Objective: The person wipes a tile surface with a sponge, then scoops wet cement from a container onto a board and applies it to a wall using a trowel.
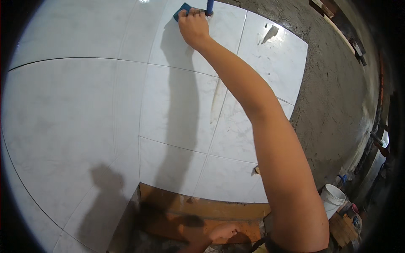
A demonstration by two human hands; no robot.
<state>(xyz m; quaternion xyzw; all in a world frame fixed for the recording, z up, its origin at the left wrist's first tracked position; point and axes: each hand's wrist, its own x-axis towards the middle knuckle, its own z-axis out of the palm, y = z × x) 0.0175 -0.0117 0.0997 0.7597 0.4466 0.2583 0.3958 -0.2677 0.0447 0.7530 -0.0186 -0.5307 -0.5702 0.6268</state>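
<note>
White tiles (pixel 67 109) covered most of the surface, beside rough grey cement (pixel 337 84). Nearest, the left hand (pixel 222 231) was low by an orange-brown board (pixel 251 230); whether it was loose or curled could not be told. A white bucket (pixel 333 196) stood to the right. Farthest off, the outstretched right hand (pixel 195 29) had its fingers bent over a teal pad (pixel 185 6) against the tiles, just beside a blue stick (pixel 209 6).
</note>
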